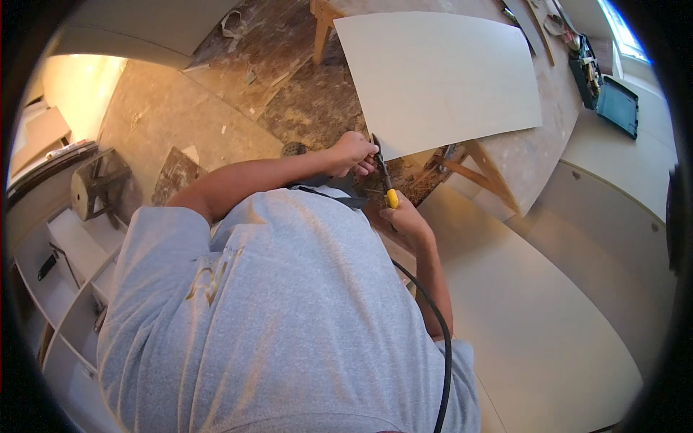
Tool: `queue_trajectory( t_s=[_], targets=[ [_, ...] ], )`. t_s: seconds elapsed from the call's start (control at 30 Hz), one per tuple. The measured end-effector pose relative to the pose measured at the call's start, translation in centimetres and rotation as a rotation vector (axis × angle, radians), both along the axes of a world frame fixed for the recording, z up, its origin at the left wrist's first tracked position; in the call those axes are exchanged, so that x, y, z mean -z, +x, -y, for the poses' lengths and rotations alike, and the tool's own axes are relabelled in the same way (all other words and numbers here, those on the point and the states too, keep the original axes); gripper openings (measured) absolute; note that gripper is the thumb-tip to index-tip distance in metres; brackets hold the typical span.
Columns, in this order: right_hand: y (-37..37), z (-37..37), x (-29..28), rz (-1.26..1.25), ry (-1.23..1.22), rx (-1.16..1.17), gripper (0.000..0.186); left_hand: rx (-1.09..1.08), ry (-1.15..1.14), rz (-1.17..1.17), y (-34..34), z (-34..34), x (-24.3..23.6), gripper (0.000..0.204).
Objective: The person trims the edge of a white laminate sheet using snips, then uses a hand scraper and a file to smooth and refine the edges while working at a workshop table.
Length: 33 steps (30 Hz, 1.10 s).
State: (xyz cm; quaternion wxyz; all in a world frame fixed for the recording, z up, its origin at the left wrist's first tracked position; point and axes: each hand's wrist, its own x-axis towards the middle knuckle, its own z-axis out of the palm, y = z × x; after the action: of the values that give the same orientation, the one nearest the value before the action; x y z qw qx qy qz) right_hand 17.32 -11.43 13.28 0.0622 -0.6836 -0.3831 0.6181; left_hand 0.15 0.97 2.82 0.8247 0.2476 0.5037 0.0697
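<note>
My right hand [408, 219] is closed round the yellow end of a slim dark hand tool [385, 171], whose exact kind I cannot make out. The tool points up and away from me, its far tip beside the near left corner of a large white panel [444, 79]. Close to that tip, my left hand [353, 154] has its fingers curled in a pinch. Whether they grip the tool's end or some small piece is too fine to tell. The panel lies flat on a worktable [556, 123], overhanging its near edge.
Wooden legs [485, 173] support the table. An open teal toolbox [616, 107] sits at the far right. Big pale boards [541, 325] lie to my right. A white shelf unit [72, 303] and a stool [101, 184] stand left. Debris litters the floor [289, 108]. A black cable [442, 325] hangs beside my right arm.
</note>
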Motion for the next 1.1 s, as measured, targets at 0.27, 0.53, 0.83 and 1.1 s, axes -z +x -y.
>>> queue_trajectory(
  t_s=[0.27,0.53,0.83,1.1],
  targets=[
    [-0.4,-0.5,-0.4,0.027,-0.083,-0.025,0.035,-0.018,0.050,-0.002,0.0,0.3,0.3,0.022],
    [0.6,1.6,2.9,0.172,0.086,-0.065,0.029,-0.013,0.064,-0.024,-0.2,0.2,-0.4,0.022],
    [1.6,2.4,3.8,0.141,0.118,-0.052,0.023,-0.159,0.099,-0.080,0.1,0.0,-0.1,0.022],
    [1.1,0.9,1.5,0.435,0.173,-0.193,0.032,-0.087,0.226,-0.065,-0.4,-0.6,0.3,0.018]
  ],
)
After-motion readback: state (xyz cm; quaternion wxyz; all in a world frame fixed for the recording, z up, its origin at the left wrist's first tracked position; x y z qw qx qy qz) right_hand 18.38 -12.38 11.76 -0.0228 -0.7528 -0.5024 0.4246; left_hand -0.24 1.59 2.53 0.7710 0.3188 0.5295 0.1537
